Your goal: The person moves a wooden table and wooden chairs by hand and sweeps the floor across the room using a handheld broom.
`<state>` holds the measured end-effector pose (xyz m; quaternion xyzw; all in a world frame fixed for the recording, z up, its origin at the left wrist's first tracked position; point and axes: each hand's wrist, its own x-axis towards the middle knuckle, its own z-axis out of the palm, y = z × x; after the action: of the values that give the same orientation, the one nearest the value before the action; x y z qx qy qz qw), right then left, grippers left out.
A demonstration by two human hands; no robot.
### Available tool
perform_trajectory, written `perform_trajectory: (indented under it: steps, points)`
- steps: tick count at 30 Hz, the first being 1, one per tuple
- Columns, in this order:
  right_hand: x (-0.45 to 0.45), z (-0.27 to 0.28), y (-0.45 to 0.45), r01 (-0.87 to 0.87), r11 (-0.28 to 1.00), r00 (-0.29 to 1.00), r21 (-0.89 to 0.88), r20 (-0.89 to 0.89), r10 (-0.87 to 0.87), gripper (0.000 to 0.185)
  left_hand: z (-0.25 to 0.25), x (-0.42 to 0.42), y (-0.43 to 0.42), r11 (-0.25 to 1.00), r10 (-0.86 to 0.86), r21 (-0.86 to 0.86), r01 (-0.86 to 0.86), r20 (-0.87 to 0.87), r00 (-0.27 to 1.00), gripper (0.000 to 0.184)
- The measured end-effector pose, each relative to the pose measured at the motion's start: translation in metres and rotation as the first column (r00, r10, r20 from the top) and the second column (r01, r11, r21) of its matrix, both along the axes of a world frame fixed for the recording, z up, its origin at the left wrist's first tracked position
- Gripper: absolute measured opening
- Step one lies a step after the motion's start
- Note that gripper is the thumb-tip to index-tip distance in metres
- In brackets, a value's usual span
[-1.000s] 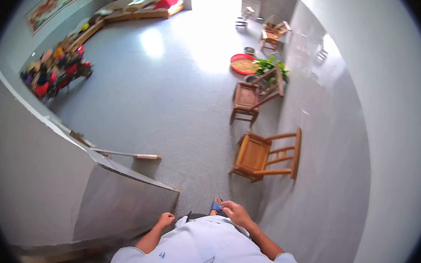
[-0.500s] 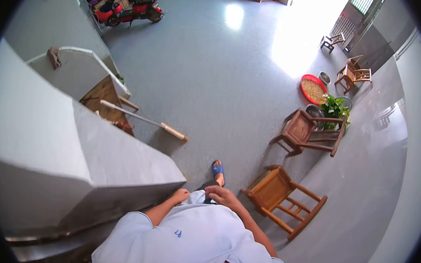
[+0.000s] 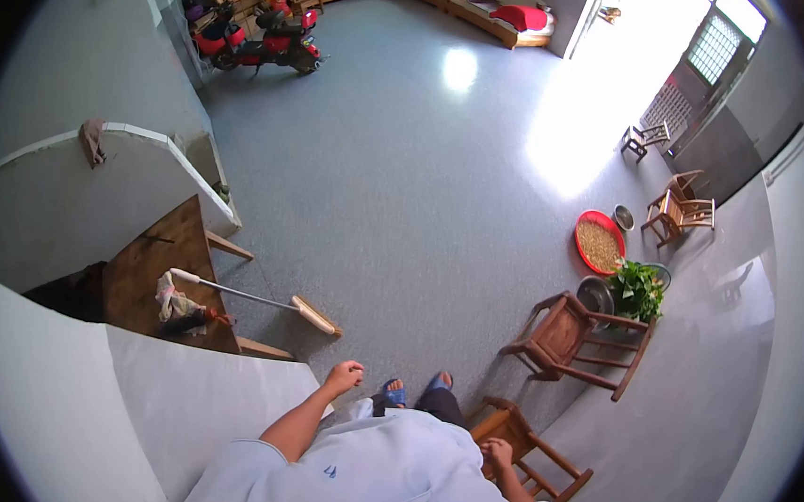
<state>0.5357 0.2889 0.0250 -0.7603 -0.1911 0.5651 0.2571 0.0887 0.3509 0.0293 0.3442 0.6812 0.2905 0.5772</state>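
Observation:
My left hand (image 3: 345, 376) is out in front of the light blue shirt (image 3: 394, 472), fingers curled, near the end of the low grey wall (image 3: 211, 396). On the other side, my right hand (image 3: 497, 453) hangs beside the shirt, over the nearest wooden chair (image 3: 511, 429); its fingers are curled too. Whether either hand holds anything small cannot be made out. Both feet, in blue slippers (image 3: 394, 394), show on the grey floor. A broom (image 3: 317, 315) leans against the wooden table (image 3: 170, 256), where a cloth (image 3: 174, 301) and a dark bottle lie.
A darker chair (image 3: 565, 335) stands at the right, near a metal bowl (image 3: 595, 296), a leafy plant (image 3: 638, 290) and a red tray (image 3: 601, 243) of grain-like pieces. More chairs (image 3: 677, 216) line the right wall. A red scooter (image 3: 267, 47) stands far left.
The view has moved forward past the low wall, showing more of the table. My left hand has reached further out; my right hand has moved right and down. Both feet now show.

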Motion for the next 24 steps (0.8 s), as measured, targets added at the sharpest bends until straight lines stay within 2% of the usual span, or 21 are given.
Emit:
perform_trajectory:
  steps: [1, 2, 3, 4, 5, 7, 12, 13, 14, 15, 16, 17, 19, 20, 23, 24]
  points:
    - [-0.004, 0.009, 0.005, -0.131, 0.991, 0.991, 0.004, -0.001, 0.131, 0.016, 0.000, -0.003, 0.004, 1.000, 0.014, -0.003, -0.014, 0.007, 1.000, 0.021]
    - [-0.011, 0.017, 0.014, -0.332, 0.943, 0.937, -0.007, 0.116, 0.331, 0.016, 0.000, -0.006, 0.007, 0.991, 0.118, -0.074, -0.114, 0.049, 0.992, 0.019]
    - [-0.017, 0.021, 0.024, -0.517, 0.855, 0.829, -0.041, 0.224, 0.512, 0.017, -0.002, -0.009, 0.008, 0.966, 0.224, -0.152, -0.210, 0.082, 0.971, 0.018]
    - [-0.021, 0.018, 0.039, -0.651, 0.750, 0.716, -0.120, 0.233, 0.659, 0.021, -0.008, -0.012, 0.007, 0.943, 0.292, -0.193, -0.270, 0.092, 0.952, 0.016]
    - [-0.023, 0.010, 0.055, -0.719, 0.680, 0.647, -0.142, 0.222, 0.730, 0.021, -0.011, -0.016, 0.006, 0.940, 0.300, -0.196, -0.278, 0.090, 0.950, 0.016]
    - [-0.027, -0.007, 0.090, -0.768, 0.630, 0.604, -0.113, 0.202, 0.771, 0.021, -0.017, -0.020, 0.010, 0.901, 0.344, -0.302, -0.310, 0.063, 0.937, 0.015]
    - [-0.038, -0.049, 0.213, -0.715, 0.697, 0.696, 0.054, 0.153, 0.702, 0.022, -0.015, -0.035, 0.034, 0.870, 0.392, -0.306, -0.388, -0.049, 0.918, 0.015]
    - [-0.040, -0.054, 0.239, -0.735, 0.673, 0.675, 0.078, 0.175, 0.717, 0.023, -0.013, -0.036, 0.042, 0.865, 0.401, -0.300, -0.403, -0.073, 0.913, 0.015]
    - [-0.043, -0.066, 0.266, -0.828, 0.558, 0.549, 0.060, 0.290, 0.784, 0.023, -0.012, -0.039, 0.050, 0.870, 0.391, -0.285, -0.403, -0.103, 0.915, 0.014]
    - [-0.042, -0.070, 0.294, -0.903, 0.428, 0.400, 0.019, 0.398, 0.826, 0.023, -0.009, -0.043, 0.067, 0.879, 0.438, -0.175, -0.443, -0.068, 0.896, 0.014]
    - [-0.044, -0.066, 0.339, -0.830, 0.552, 0.556, 0.082, 0.200, 0.807, 0.023, -0.011, -0.042, 0.074, 0.848, 0.522, -0.092, -0.522, -0.031, 0.852, 0.014]
    - [-0.056, -0.058, 0.373, -0.704, 0.702, 0.705, 0.106, -0.014, 0.709, 0.024, -0.018, -0.045, 0.075, 0.827, 0.561, 0.010, -0.561, -0.051, 0.826, 0.013]
    - [-0.085, -0.020, 0.420, -0.760, 0.649, 0.648, 0.028, 0.098, 0.755, 0.025, 0.001, -0.053, 0.083, 0.685, 0.729, 0.005, -0.729, -0.007, 0.684, 0.016]
    - [-0.102, -0.008, 0.438, -0.781, 0.624, 0.624, 0.023, 0.095, 0.776, 0.025, 0.004, -0.059, 0.086, 0.605, 0.796, 0.002, -0.796, 0.023, 0.605, 0.017]
    - [-0.147, 0.020, 0.480, -0.759, 0.648, 0.649, 0.065, 0.159, 0.744, 0.024, 0.007, -0.106, 0.079, 0.340, 0.940, -0.021, -0.940, 0.021, 0.340, 0.020]
    - [-0.166, 0.029, 0.484, -0.750, 0.653, 0.661, 0.104, 0.128, 0.739, 0.024, 0.013, -0.125, 0.075, 0.247, 0.969, 0.014, -0.969, 0.029, 0.247, 0.009]
